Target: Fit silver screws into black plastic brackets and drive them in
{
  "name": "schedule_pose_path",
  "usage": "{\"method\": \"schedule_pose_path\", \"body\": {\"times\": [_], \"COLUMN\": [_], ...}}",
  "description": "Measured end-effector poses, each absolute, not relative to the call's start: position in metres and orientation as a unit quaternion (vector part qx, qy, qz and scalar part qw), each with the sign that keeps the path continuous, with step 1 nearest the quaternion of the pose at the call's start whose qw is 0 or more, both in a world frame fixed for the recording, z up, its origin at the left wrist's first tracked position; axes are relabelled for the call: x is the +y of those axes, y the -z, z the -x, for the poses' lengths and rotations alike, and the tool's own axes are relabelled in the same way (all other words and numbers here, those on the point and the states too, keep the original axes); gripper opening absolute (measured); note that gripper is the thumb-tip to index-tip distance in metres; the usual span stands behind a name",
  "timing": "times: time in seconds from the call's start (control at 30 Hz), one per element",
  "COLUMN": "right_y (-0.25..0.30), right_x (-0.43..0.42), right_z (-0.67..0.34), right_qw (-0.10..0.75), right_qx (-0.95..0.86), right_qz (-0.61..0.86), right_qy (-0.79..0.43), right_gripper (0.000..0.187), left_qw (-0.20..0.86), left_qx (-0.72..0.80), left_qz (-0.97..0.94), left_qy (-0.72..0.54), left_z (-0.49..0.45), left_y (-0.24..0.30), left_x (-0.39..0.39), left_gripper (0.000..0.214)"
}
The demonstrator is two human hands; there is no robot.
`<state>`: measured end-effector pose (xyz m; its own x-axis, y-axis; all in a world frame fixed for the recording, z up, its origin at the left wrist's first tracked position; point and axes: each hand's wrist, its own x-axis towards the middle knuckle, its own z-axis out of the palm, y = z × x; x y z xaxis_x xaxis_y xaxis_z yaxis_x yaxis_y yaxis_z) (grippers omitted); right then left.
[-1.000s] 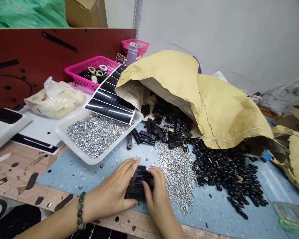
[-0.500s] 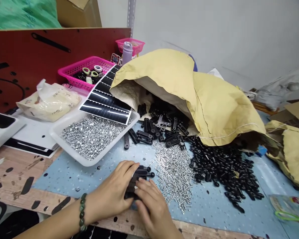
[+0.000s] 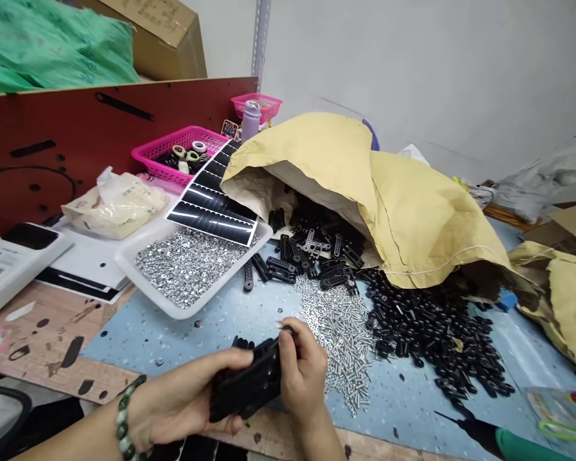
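A bundle of black plastic parts [image 3: 247,381] is held up off the near edge of the bench between both hands. My left hand [image 3: 187,397], with a green bead bracelet at the wrist, wraps round its left end, thumb on top. Around the right end my right hand [image 3: 304,365] is closed, thumb and fingers pressed against the parts. Just right of that hand lies a heap of silver screws and nuts [image 3: 343,346]. Behind them, more black slotted parts [image 3: 333,269] spill from a yellow paper sack [image 3: 312,144]. How many parts are held is hidden by the fingers.
A white tray [image 3: 177,314] of metal nuts stands at left, partly under a sheet of black labels [image 3: 211,211]. Small black pieces [image 3: 436,339] lie piled at right. A green-handled powered driver [image 3: 509,442] points in from the lower right. A pink basket [image 3: 146,157] holds scissors.
Both hands have raised the black parts from the bench and tilted them. The right hand has shifted to grip their right end. The view has swung slightly, and the green-handled driver now shows.
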<state>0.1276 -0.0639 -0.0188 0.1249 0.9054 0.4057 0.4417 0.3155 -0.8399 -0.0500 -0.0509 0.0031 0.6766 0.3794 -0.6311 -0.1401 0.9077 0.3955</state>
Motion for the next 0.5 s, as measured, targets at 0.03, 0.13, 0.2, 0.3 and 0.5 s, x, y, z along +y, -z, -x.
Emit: {"method": "schedule_pose_path", "body": {"times": [0.03, 0.13, 0.2, 0.3, 0.5], "right_y": [0.023, 0.038, 0.046, 0.052, 0.035], "right_x": [-0.062, -0.058, -0.056, -0.057, -0.064], "right_z": [-0.126, -0.127, -0.126, -0.123, -0.123], "right_qw": [0.502, 0.445, 0.394, 0.316, 0.391], "right_qx": [-0.587, -0.512, -0.507, -0.546, -0.656], "right_qz": [0.583, 0.674, 0.713, 0.747, 0.644], "right_qy": [-0.251, -0.293, -0.280, -0.210, -0.043], "right_gripper": [0.020, 0.029, 0.032, 0.030, 0.021], "left_qw": [0.896, 0.779, 0.586, 0.352, 0.251], "left_qx": [0.382, 0.456, 0.528, 0.492, 0.453], "left_qz": [-0.171, -0.381, -0.571, -0.776, -0.837], "left_qy": [-0.147, -0.201, -0.227, -0.179, -0.177], "left_z": [0.054, 0.067, 0.069, 0.058, 0.047], "left_y": [0.001, 0.014, 0.024, 0.037, 0.028], "left_x": [-0.053, -0.062, -0.067, -0.070, -0.059], "left_gripper": [0.041, 0.056, 0.062, 0.070, 0.059]}}
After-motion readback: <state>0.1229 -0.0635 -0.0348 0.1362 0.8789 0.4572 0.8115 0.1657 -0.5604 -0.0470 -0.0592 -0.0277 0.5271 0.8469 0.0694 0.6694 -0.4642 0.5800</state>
